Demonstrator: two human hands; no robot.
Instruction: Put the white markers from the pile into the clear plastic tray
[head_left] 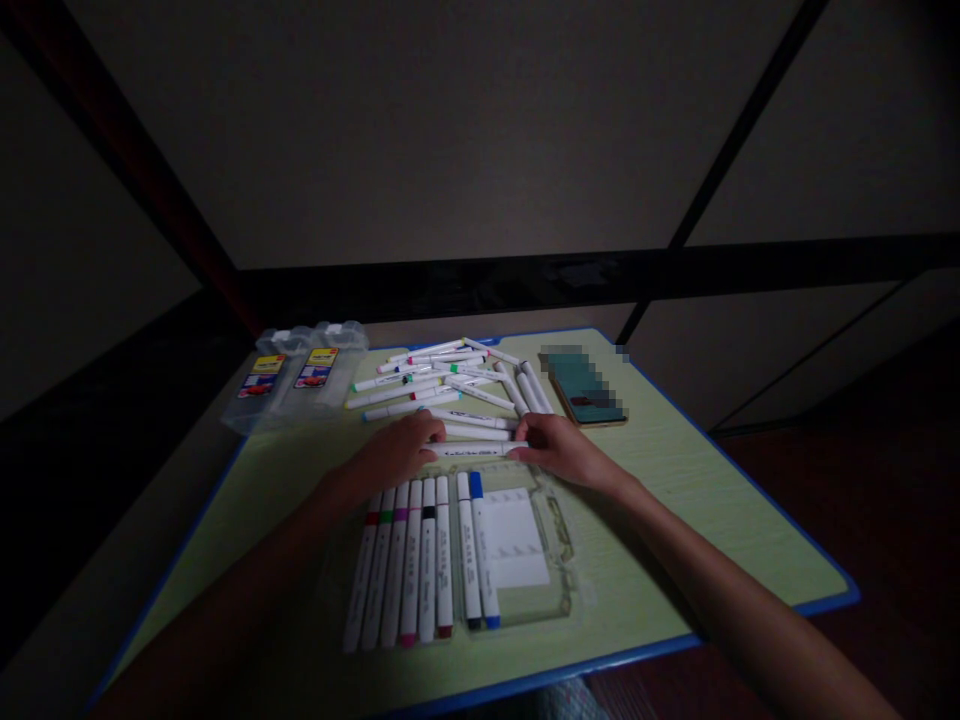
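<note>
A white marker pen [472,450] lies crosswise between my hands, just beyond the clear plastic case [566,600]. My left hand [394,448] has its fingers closed on the left end of this pen. At its right end, my right hand [559,447] pinches it between thumb and fingers. Several marker pens [427,570] stand side by side in the case, with a white insert [517,540] to their right. Behind my hands spreads a loose pile of white marker pens [427,380] with coloured bands and ends.
Two clear plastic boxes [337,375] with bright labels sit at the back left of the green table [675,500]. A phone [581,385] lies at the back right. The table has a blue edge, and a panelled wall [450,130] rises behind it.
</note>
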